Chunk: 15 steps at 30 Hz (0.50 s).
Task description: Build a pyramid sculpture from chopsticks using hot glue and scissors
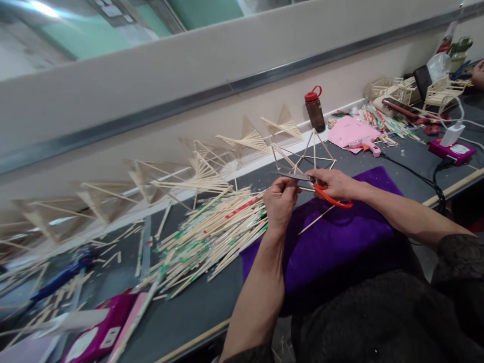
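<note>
At the front edge of the dark grey bench [185, 322], above a soft purple cloth [348, 247], the left hand [281, 201] is closed in a pinch on a thin, pale wooden stick [307, 189], mostly hidden between the hands. The right hand [335, 182] grips metal scissors with orange-red plastic handles [328, 199], the blades pointing at the left fingers. The stick should be very light, stiff and easily snapped; a pinch close to the blades would steady it best. A second pale stick [315, 221] slants over the cloth. Toward the bench's left end, a loose heap of pale, partly wrapped sticks [212, 232] crowds the left wrist. Just beyond the hands, a spindly pyramid-like stick frame [314, 156] stands in the way and looks fragile. Farther, toward the back edge, lie a pink glue gun [372, 146], its black cord trailing right, and an upright brown bottle with a red lid [315, 113]
</note>
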Each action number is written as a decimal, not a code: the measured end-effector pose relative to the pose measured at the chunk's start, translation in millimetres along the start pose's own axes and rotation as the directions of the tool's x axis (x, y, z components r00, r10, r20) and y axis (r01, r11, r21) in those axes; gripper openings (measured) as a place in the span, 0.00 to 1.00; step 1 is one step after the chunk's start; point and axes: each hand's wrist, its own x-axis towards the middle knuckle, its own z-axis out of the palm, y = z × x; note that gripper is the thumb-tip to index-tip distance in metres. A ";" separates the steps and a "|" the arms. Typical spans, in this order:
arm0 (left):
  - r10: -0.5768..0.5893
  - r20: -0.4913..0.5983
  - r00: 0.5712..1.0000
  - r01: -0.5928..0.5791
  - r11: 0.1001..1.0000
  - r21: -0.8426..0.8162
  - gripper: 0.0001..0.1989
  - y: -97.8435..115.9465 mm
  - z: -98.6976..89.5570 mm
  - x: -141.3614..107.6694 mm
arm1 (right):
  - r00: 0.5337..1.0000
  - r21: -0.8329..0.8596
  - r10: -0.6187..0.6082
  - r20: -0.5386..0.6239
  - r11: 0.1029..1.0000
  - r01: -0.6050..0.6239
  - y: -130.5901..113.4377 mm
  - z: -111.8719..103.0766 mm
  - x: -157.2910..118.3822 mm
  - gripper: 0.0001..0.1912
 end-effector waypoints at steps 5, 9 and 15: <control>-0.020 -0.002 1.000 0.020 0.999 -0.037 0.11 2.1 2.5 -0.4 | 1.000 -0.063 0.013 -0.012 0.998 -0.013 -6.1 -2.9 -1.6 0.19; -0.015 -0.012 1.000 0.014 1.000 -0.004 0.10 2.0 1.7 0.6 | 0.999 -0.120 0.026 -0.031 0.992 -0.029 -8.3 -3.6 -1.8 0.17; -0.028 -0.013 1.000 0.029 0.999 0.036 0.07 6.4 -0.9 0.5 | 0.998 -0.139 0.006 -0.069 0.990 -0.016 -4.7 0.9 -0.8 0.18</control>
